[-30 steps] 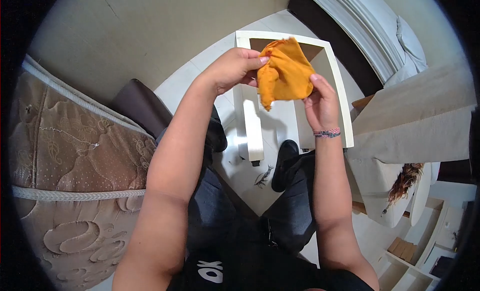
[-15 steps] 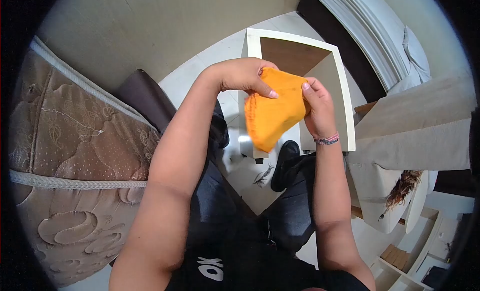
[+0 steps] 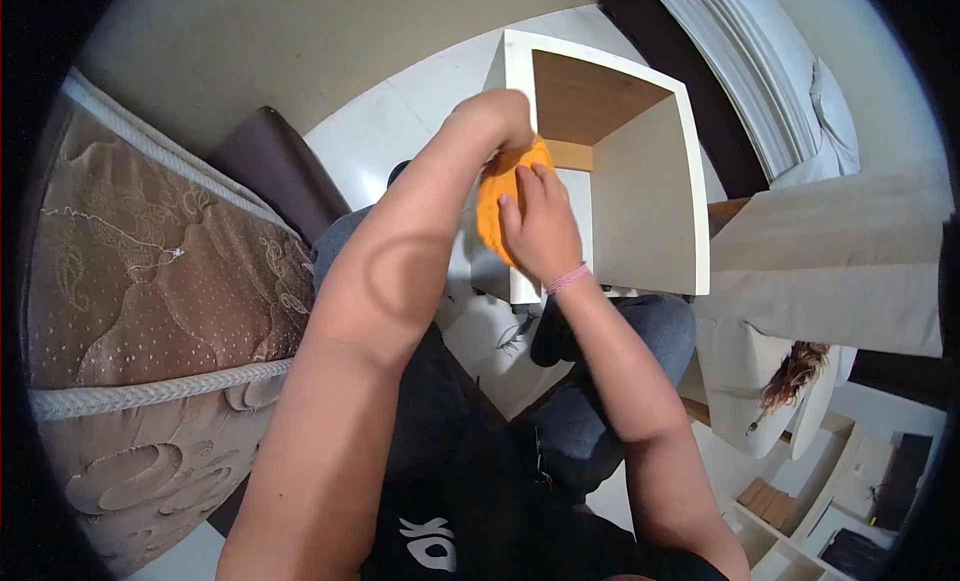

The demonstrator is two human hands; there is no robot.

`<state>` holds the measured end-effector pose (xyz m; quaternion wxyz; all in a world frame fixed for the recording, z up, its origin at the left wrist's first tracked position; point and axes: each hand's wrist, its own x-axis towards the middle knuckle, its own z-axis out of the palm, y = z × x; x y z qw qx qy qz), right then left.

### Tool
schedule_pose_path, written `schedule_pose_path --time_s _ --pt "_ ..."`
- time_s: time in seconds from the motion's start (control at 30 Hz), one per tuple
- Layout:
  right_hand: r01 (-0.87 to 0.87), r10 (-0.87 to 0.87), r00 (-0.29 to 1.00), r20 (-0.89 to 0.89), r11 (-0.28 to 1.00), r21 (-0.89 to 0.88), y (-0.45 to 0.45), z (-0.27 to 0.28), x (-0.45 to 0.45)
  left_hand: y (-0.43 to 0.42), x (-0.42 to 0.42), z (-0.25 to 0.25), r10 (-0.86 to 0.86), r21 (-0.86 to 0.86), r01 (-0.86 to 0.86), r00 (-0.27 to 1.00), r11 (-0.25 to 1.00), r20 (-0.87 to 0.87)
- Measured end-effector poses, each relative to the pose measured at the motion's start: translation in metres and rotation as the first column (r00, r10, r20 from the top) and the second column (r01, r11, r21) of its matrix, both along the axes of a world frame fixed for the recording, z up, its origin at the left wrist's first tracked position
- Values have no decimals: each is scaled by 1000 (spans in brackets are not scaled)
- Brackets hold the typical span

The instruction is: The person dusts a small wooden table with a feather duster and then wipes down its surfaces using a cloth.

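Observation:
An orange cloth [image 3: 495, 206] hangs folded between my hands, over the left side panel of a white open-fronted cabinet [image 3: 650, 191]. My left hand [image 3: 505, 119] is closed at the cloth's top edge, its fingers mostly hidden behind the wrist. With fingers bent over the cloth's right side, my right hand [image 3: 540, 216] presses it near the panel's edge. A braided bracelet [image 3: 567, 278] circles my right wrist. Whether the cloth touches the panel is hard to tell.
A brown patterned mattress [image 3: 170, 271] stands at the left, with a dark brown cushioned piece [image 3: 280, 171] beside it. At the right are a grey cloth-covered piece [image 3: 830, 261], a feather duster [image 3: 795, 376] and white shelving [image 3: 800, 521]. My knees flank the cabinet's near end.
The cloth has gone from spread out between both hands to bunched at the cabinet's left panel. My right hand has moved left, and my left hand has turned over. My right knee has swung outward.

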<state>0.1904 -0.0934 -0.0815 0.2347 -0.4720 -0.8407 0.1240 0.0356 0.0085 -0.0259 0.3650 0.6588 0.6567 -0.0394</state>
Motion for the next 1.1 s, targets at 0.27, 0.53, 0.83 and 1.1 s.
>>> schedule_pose_path --time_s 0.27,0.53,0.83,1.1 --pt "-26 23 993 113 999 25 86 -37 -43 -5 -47 32 291 359 -432 876 827 385" --pt "-55 15 884 467 996 72 237 -43 -97 -15 -77 52 378 294 -547 796 784 473" --pt "-18 -5 958 288 997 76 169 -51 -70 7 -83 27 164 484 -382 886 787 433" --pt "-65 76 957 279 997 -46 -78 -4 4 -5 -71 17 270 373 -360 924 855 271"
